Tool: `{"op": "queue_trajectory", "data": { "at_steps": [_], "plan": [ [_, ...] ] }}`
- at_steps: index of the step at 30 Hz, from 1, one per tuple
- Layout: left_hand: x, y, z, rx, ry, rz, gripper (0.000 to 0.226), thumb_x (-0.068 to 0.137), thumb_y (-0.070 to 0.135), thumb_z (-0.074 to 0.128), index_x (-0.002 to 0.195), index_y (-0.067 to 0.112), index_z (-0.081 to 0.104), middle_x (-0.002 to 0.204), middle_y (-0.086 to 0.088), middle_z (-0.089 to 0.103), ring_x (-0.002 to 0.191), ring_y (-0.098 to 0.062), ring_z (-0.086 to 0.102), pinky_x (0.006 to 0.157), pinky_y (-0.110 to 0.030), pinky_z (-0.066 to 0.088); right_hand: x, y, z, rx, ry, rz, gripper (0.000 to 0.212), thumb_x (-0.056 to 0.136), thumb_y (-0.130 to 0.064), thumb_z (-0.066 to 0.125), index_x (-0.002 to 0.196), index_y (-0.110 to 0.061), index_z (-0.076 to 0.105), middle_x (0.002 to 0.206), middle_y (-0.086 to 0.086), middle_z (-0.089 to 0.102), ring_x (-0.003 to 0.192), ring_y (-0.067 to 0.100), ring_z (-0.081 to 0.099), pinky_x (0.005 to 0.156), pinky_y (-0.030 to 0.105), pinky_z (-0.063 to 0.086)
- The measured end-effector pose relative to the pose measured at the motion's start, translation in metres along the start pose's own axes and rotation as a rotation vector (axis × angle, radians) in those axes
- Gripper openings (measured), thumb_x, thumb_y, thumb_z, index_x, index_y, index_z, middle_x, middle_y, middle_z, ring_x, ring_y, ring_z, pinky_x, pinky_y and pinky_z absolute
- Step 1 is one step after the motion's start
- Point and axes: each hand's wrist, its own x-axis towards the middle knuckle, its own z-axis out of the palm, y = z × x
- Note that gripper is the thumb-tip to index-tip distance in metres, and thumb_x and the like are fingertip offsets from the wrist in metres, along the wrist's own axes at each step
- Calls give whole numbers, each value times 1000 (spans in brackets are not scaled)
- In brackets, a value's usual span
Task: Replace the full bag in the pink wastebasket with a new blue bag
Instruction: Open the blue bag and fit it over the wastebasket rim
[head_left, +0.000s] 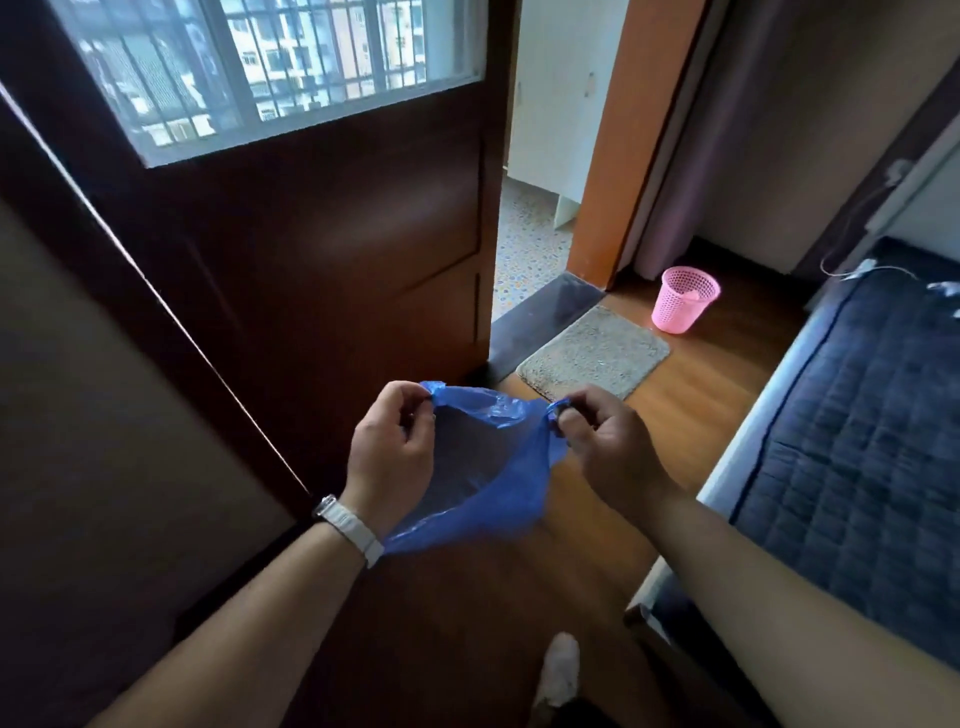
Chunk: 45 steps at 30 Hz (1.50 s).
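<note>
Both hands are raised in front of the person, apart from each other, and each pinches one side of the mouth of a thin, translucent blue plastic bag (498, 467). The left hand (392, 452) is closed on the bag's upper left edge, thumb and fingers bunching the film there, and the right hand (608, 452) is closed on the opposite edge, so that the mouth is stretched wide between them. The rest of the bag sags below and toward the left wrist, which wears a white strapped wristwatch (345, 522). Well beyond the right hand, the pink perforated plastic wastebasket (683, 301) stands upright on the brown wooden floor (696, 395), beside an orange door frame; something pale shows inside it near the rim, but what it is cannot be told. Between the hands and the wastebasket lies a grey rectangular floor mat (592, 353). Beyond the left hand stands a dark brown wooden door (311, 234) with a glass pane. To the right of the right hand runs a bed with a dark blue quilted cover (862, 431).
</note>
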Motion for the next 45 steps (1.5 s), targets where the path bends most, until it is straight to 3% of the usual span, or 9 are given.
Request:
{"op": "queue_trajectory", "data": {
  "at_steps": [5, 12, 17, 21, 28, 32, 36, 40, 45],
  "plan": [
    [54, 3, 67, -16, -86, 11, 10, 91, 9, 58, 90, 19, 61, 78, 11, 64, 66, -5, 55, 63, -15, 42, 56, 43, -21, 28, 51, 32, 19, 74, -38, 51, 80, -25, 63, 73, -2, 67, 71, 16, 63, 68, 37, 53],
    [144, 17, 191, -11, -148, -43, 20, 90, 8, 59, 83, 26, 61, 72, 15, 65, 60, -8, 55, 59, -25, 46, 165, 103, -86, 128, 79, 123, 15, 78, -28, 53, 80, -18, 64, 72, -3, 66, 71, 12, 63, 69, 33, 53],
    [209, 36, 281, -49, -197, -96, 8, 88, 22, 59, 85, 30, 61, 71, 5, 64, 63, -29, 62, 59, -49, 53, 238, 142, -145, 116, 88, 166, 14, 76, -31, 54, 78, -22, 65, 72, -1, 67, 72, 13, 63, 72, 38, 52],
    [253, 64, 337, -35, -215, 1, 26, 89, 11, 60, 80, 35, 59, 73, 7, 64, 66, -9, 57, 64, -34, 50, 283, 156, -190, 62, 143, 123, 17, 74, -34, 53, 77, -21, 64, 73, -1, 67, 72, 13, 62, 72, 34, 51],
    [321, 91, 430, -57, -331, 83, 23, 89, 16, 60, 82, 38, 58, 75, 6, 65, 62, -14, 58, 60, -38, 50, 346, 179, -262, -73, 257, 39, 12, 75, -40, 49, 76, -34, 59, 74, -5, 67, 71, 9, 62, 69, 30, 50],
    [357, 99, 495, -78, -405, 151, 30, 91, 11, 59, 82, 39, 55, 78, 7, 66, 66, -6, 58, 58, -15, 42, 388, 205, -299, -106, 316, 80, 9, 77, -32, 50, 75, -32, 59, 71, -10, 65, 69, 7, 59, 67, 30, 50],
    [404, 98, 569, -143, -475, 163, 27, 91, 14, 57, 82, 39, 56, 79, 8, 65, 68, -7, 58, 60, -22, 44, 444, 239, -335, -101, 391, 160, 17, 73, -38, 47, 75, -28, 61, 69, -10, 63, 66, 9, 58, 67, 32, 49],
    [461, 104, 635, -155, -520, 207, 23, 92, 7, 57, 86, 29, 57, 80, 3, 65, 73, -7, 57, 62, -12, 40, 503, 267, -369, -124, 440, 234, 23, 73, -38, 48, 77, -21, 63, 72, -4, 65, 70, 15, 60, 69, 33, 50],
    [533, 114, 711, -190, -575, 215, 21, 91, 7, 56, 86, 27, 57, 79, 0, 64, 75, -9, 57, 64, -19, 43, 571, 297, -417, -134, 468, 321, 15, 76, -33, 51, 78, -24, 63, 72, -4, 66, 68, 16, 60, 68, 32, 49]
  ]
}}
